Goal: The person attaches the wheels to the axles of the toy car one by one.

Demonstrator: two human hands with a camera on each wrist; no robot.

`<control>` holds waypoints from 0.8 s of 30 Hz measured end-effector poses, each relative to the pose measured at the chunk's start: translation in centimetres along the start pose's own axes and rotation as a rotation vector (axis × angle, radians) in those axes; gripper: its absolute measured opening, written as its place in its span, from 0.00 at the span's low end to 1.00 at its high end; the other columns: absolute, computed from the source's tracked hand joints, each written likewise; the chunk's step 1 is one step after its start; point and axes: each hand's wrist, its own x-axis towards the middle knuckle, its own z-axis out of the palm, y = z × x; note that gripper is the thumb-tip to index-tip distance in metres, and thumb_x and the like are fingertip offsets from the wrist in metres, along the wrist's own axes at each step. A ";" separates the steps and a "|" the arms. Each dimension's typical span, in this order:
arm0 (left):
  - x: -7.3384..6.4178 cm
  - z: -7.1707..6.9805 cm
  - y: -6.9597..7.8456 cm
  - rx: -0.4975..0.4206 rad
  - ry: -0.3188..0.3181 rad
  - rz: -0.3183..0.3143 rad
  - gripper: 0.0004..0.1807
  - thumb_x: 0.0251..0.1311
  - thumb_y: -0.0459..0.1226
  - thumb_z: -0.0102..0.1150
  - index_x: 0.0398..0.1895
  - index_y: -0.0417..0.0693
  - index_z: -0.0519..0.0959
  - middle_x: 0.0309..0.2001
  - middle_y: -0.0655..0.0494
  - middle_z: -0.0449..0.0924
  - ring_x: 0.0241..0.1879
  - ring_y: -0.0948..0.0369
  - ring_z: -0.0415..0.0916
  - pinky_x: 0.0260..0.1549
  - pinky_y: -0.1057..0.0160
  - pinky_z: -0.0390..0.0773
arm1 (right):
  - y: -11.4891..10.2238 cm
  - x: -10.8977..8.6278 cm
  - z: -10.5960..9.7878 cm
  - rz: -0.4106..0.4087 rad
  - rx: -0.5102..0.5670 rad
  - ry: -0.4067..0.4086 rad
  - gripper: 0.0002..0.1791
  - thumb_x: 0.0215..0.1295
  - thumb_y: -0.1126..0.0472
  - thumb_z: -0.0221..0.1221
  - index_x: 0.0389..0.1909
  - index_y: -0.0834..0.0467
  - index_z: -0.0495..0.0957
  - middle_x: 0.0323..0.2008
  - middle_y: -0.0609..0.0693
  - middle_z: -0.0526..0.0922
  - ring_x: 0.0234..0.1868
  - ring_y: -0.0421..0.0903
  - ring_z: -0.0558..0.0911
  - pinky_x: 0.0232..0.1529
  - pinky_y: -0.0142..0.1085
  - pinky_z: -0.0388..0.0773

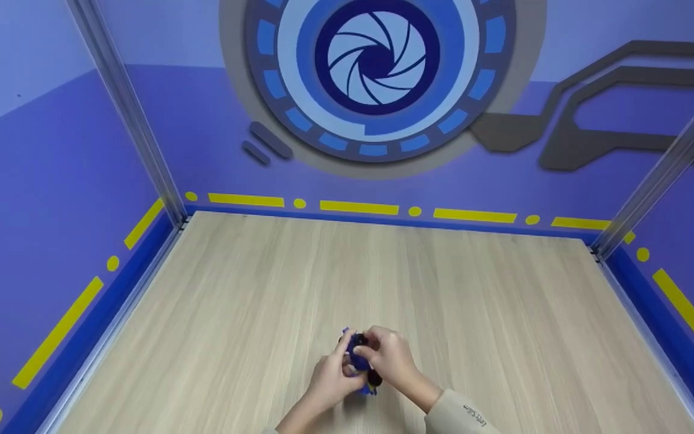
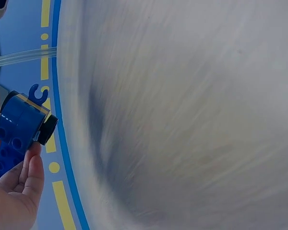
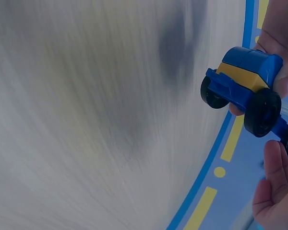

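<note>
Both hands hold a blue toy vehicle [image 1: 359, 357] low over the middle front of the table. In the right wrist view the toy [image 3: 252, 72] shows a yellow band and two black wheels; the left wrist view shows studs and a small open hook on the blue body [image 2: 21, 122]. My left hand [image 1: 332, 380] grips it from the left, fingers along its side. From the right, my right hand [image 1: 392, 355] pinches it between thumb and fingers. The fingers cover parts of the toy, and the right hand is mostly cut off in the left wrist view.
A light wood table [image 1: 383, 277] lies beneath the hands. Blue walls [image 1: 190, 132] with yellow markings stand at the back and both sides. Metal posts [image 1: 133, 114] rise at the two back corners.
</note>
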 end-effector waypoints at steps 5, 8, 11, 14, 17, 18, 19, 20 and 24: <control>-0.1 0.1 -0.2 -0.006 -0.006 -0.019 0.43 0.45 0.38 0.60 0.66 0.46 0.51 0.21 0.59 0.76 0.17 0.73 0.64 0.21 0.75 0.67 | -0.1 0.1 -0.1 0.042 0.002 -0.040 0.07 0.47 0.62 0.64 0.24 0.59 0.76 0.24 0.49 0.82 0.24 0.37 0.78 0.24 0.25 0.74; -0.1 0.2 -0.3 -0.003 -0.006 -0.018 0.44 0.45 0.38 0.60 0.67 0.45 0.51 0.24 0.56 0.78 0.18 0.73 0.64 0.22 0.75 0.67 | -0.3 0.1 -0.2 0.070 0.006 -0.056 0.06 0.47 0.62 0.64 0.24 0.59 0.76 0.23 0.48 0.81 0.23 0.36 0.77 0.24 0.25 0.73; -0.1 0.2 -0.3 -0.012 -0.013 -0.006 0.43 0.45 0.37 0.60 0.66 0.45 0.52 0.24 0.54 0.79 0.16 0.73 0.63 0.21 0.75 0.67 | -0.3 0.1 -0.1 0.073 0.018 -0.053 0.06 0.46 0.63 0.64 0.23 0.59 0.76 0.22 0.48 0.81 0.22 0.35 0.76 0.23 0.25 0.72; -0.2 0.2 -0.5 -0.020 -0.022 -0.005 0.43 0.46 0.36 0.59 0.66 0.45 0.52 0.21 0.57 0.77 0.16 0.73 0.63 0.20 0.76 0.66 | -0.2 0.0 0.0 0.067 0.023 -0.039 0.06 0.45 0.63 0.64 0.23 0.60 0.76 0.22 0.48 0.82 0.22 0.35 0.76 0.23 0.25 0.72; -0.2 0.2 -0.5 -0.022 -0.022 -0.012 0.42 0.45 0.37 0.60 0.66 0.45 0.52 0.19 0.61 0.74 0.16 0.73 0.62 0.20 0.76 0.65 | -0.2 -0.2 0.2 0.083 0.031 -0.042 0.06 0.46 0.63 0.64 0.23 0.60 0.77 0.22 0.48 0.81 0.22 0.34 0.76 0.23 0.25 0.72; -0.2 0.2 -0.5 -0.020 -0.021 -0.011 0.42 0.45 0.37 0.60 0.66 0.45 0.53 0.18 0.62 0.72 0.16 0.73 0.62 0.20 0.76 0.65 | -0.2 -0.3 0.2 0.092 0.029 -0.046 0.06 0.46 0.62 0.64 0.24 0.59 0.77 0.22 0.48 0.81 0.22 0.34 0.76 0.24 0.25 0.72; -0.2 0.2 -0.5 -0.021 -0.021 -0.010 0.42 0.45 0.37 0.60 0.66 0.45 0.53 0.18 0.61 0.72 0.16 0.73 0.62 0.20 0.76 0.65 | -0.2 -0.3 0.2 0.099 0.029 -0.050 0.06 0.47 0.62 0.64 0.24 0.59 0.77 0.22 0.47 0.81 0.22 0.34 0.76 0.24 0.25 0.72; -0.2 0.2 -0.5 -0.022 -0.022 -0.007 0.42 0.45 0.37 0.60 0.66 0.45 0.53 0.19 0.61 0.74 0.16 0.72 0.62 0.20 0.76 0.65 | -0.2 -0.3 0.2 0.107 0.029 -0.055 0.06 0.47 0.62 0.64 0.25 0.59 0.77 0.22 0.47 0.81 0.23 0.33 0.76 0.24 0.25 0.72; -0.1 0.2 -0.3 -0.019 -0.026 -0.010 0.42 0.45 0.38 0.60 0.65 0.46 0.54 0.20 0.59 0.75 0.16 0.73 0.62 0.20 0.75 0.65 | -0.2 -0.3 0.2 0.129 0.025 -0.068 0.06 0.49 0.61 0.63 0.26 0.59 0.77 0.23 0.47 0.81 0.24 0.34 0.75 0.25 0.25 0.72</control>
